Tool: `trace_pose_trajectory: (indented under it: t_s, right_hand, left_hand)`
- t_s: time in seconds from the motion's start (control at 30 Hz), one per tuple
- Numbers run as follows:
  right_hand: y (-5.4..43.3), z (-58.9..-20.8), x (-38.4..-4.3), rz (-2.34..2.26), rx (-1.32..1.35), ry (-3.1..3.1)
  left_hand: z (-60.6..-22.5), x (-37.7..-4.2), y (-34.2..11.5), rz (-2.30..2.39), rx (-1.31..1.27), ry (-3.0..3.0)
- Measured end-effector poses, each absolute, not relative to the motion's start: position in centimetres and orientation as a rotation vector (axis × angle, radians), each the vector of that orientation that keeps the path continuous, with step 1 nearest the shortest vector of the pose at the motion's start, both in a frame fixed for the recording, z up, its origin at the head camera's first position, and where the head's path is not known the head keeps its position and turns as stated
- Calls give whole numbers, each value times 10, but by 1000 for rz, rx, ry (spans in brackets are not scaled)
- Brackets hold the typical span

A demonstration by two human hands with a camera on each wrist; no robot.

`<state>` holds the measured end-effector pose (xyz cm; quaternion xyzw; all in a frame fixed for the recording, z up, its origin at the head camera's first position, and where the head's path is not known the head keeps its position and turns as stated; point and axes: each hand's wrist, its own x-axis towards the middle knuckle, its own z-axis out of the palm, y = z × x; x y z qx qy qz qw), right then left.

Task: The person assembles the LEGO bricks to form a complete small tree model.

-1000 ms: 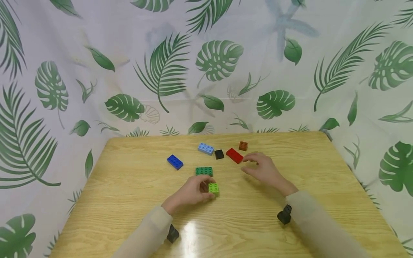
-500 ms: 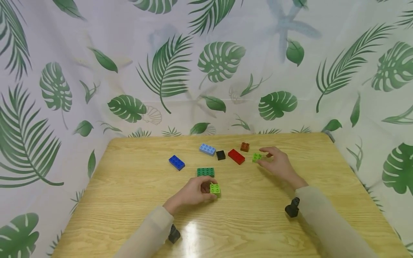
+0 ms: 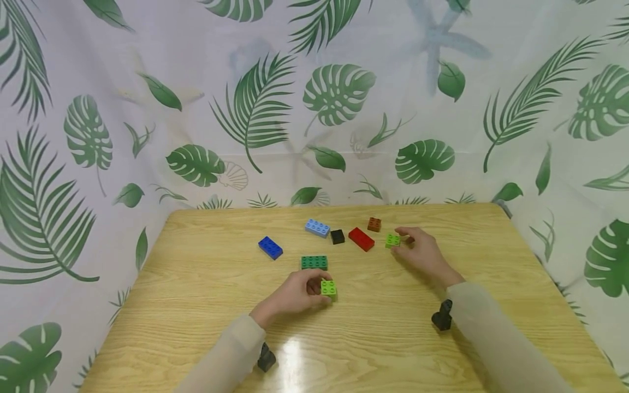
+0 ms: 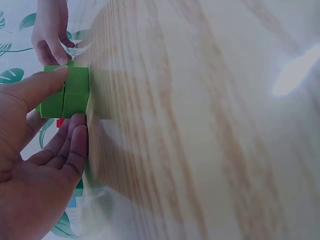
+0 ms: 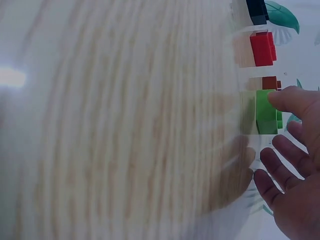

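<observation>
My left hand [image 3: 296,292] pinches a lime green two-by-two toy building brick [image 3: 328,289] between thumb and fingers near the middle of the table. In the left wrist view a seam splits this green block [image 4: 76,92] into two layers, like two stacked bricks. Farther back on the right, my right hand [image 3: 421,254] has thumb and fingertips on opposite sides of a second lime green brick [image 3: 392,240]. The right wrist view shows the thumb against that brick [image 5: 266,112], its studs facing away from the table. The remaining right fingers are spread beside it.
Just beyond my left hand lies a dark green brick [image 3: 314,262]. Toward the back are a blue brick [image 3: 270,248], a light blue brick [image 3: 317,228], a black brick [image 3: 337,236], a red brick [image 3: 361,239] and a brown brick [image 3: 374,224]. A leaf-print curtain [image 3: 275,180] hangs behind the table.
My right hand has shifted right from beside the red brick to the second lime green brick, which now shows between its fingers. The left hand keeps its hold in nearly the same place.
</observation>
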<state>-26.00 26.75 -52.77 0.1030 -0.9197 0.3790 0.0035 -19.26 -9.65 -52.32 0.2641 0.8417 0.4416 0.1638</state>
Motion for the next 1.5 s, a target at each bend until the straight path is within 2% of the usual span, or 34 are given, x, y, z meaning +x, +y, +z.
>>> trace_pose_trajectory:
  t_s: [0.7, 1.5]
  right_hand:
    - [260, -525, -260, 1157, 334, -2859]
    - [197, -504, -226, 1160, 515, -2793]
  left_hand:
    - [-524, -194, -97, 1260, 747, 2387]
    - [-524, -194, -99, 1256, 751, 2398]
